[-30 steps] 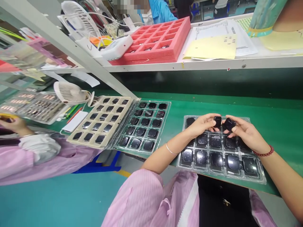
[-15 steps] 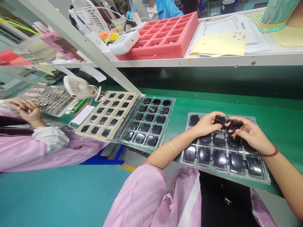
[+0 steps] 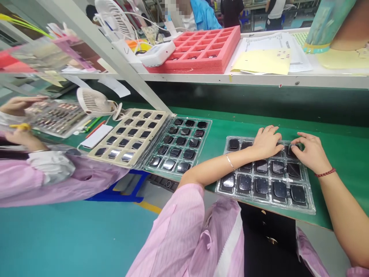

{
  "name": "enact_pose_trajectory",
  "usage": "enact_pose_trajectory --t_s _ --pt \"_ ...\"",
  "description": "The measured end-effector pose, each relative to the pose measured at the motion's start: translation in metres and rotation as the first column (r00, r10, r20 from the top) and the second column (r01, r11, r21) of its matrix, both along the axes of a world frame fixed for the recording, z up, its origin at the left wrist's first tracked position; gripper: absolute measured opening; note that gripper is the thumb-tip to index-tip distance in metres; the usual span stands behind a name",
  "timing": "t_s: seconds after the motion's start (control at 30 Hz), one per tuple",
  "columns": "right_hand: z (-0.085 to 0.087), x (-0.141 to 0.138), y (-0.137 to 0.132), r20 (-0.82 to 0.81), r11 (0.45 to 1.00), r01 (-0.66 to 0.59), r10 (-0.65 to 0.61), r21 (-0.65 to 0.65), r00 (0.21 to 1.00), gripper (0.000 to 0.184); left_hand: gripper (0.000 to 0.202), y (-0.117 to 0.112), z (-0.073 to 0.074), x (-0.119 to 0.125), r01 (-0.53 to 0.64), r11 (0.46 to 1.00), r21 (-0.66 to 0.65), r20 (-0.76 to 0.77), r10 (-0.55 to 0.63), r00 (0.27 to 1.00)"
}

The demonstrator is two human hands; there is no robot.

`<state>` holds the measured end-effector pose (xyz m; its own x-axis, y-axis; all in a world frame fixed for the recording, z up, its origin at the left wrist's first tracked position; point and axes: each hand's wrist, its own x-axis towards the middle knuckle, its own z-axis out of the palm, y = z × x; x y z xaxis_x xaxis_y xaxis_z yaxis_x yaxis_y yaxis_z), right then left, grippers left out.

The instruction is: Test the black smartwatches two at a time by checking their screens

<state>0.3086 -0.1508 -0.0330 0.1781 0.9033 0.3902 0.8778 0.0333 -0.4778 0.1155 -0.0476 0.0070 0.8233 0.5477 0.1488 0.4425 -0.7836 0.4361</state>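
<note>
A clear plastic tray [image 3: 309, 206] lies in front of me, with dark, glossy, square pieces with rounded corners, like small watch screens, in its pockets. My left hand [image 3: 267, 143] is palm down over the tray's back row, fingers stretched and apart; it hides the pocket below. My right hand [image 3: 313, 152] is at the back right corner, thumb and fingers curved but apart. Its thumb is at the edge of a dark square piece [image 3: 290, 151] in that corner pocket; whether it touches the piece I cannot tell.
Left of my tray stand another clear tray [image 3: 203, 154] of dark pieces and a beige tray [image 3: 95, 157]. A co-worker's hands [image 3: 24, 134] are at the far left, near a small fan [image 3: 93, 102]. A shelf with a red foam tray [image 3: 230, 50] and papers [image 3: 261, 61] runs along the back.
Both hands held dark square pieces over the tray before; now neither grips one. My left hand has flattened out, and my right hand has moved to the back right corner.
</note>
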Motion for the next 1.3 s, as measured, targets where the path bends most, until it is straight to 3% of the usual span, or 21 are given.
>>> enact_pose_trajectory --t_s 0.1,0.2,0.33,0.43,0.57,0.63,0.77,0.9,1.03,1.17,1.23,1.3 --pt "0.003 -0.002 -0.001 0.079 0.999 0.008 -0.011 0.031 0.997 0.011 0.031 0.006 0.01 -0.033 0.006 0.999 0.044 -0.037 -0.005 0.999" --pt "0.016 -0.022 -0.003 0.104 0.991 -0.131 0.129 0.009 0.986 0.014 0.02 0.007 0.024 -0.097 0.009 1.0 0.028 -0.085 -0.007 0.996" --pt "0.03 -0.079 0.004 0.163 0.912 -0.398 0.41 -0.102 0.897 0.024 0.012 -0.003 0.027 -0.166 -0.113 0.993 -0.031 -0.219 0.104 0.97" --pt "0.031 -0.124 0.013 0.262 0.858 -0.475 0.512 -0.195 0.818 0.022 0.03 -0.011 0.018 -0.184 -0.189 0.982 -0.019 -0.266 0.178 0.948" --pt "0.025 -0.151 0.02 0.266 0.853 -0.47 0.518 -0.225 0.813 0.016 0.032 -0.016 0.006 -0.183 -0.236 0.972 0.007 -0.248 0.23 0.941" --pt "0.025 -0.149 0.017 0.175 0.84 -0.509 0.539 -0.189 0.824 0.011 0.028 -0.018 0.003 -0.181 -0.276 0.96 0.046 -0.236 0.279 0.931" --pt "0.027 -0.137 0.005 -0.046 0.815 -0.566 0.565 -0.128 0.824 0.023 0.027 -0.024 -0.004 -0.18 -0.341 0.926 0.16 -0.188 0.368 0.91" --pt "0.027 -0.126 0.0 -0.127 0.815 -0.561 0.547 -0.143 0.827 0.025 0.03 -0.025 -0.011 -0.174 -0.329 0.931 0.157 -0.164 0.353 0.921" --pt "0.02 -0.111 0.009 -0.124 0.815 -0.571 0.56 -0.097 0.819 0.023 0.033 -0.021 -0.013 -0.165 -0.335 0.941 0.054 -0.132 0.34 0.931" --pt "0.02 -0.096 0.02 -0.148 0.811 -0.58 0.565 -0.083 0.812 0.02 0.022 -0.018 -0.012 -0.148 -0.248 0.966 -0.074 0.074 0.254 0.964" --pt "0.026 -0.091 0.021 -0.274 0.831 -0.551 0.513 -0.08 0.814 0.019 0.017 -0.013 -0.012 -0.131 -0.18 0.957 -0.228 0.208 0.229 0.951" --pt "0.034 -0.088 0.019 -0.495 0.875 -0.482 0.395 -0.055 0.774 0.024 0.021 -0.004 -0.012 -0.109 -0.101 0.881 -0.461 0.317 0.27 0.909"
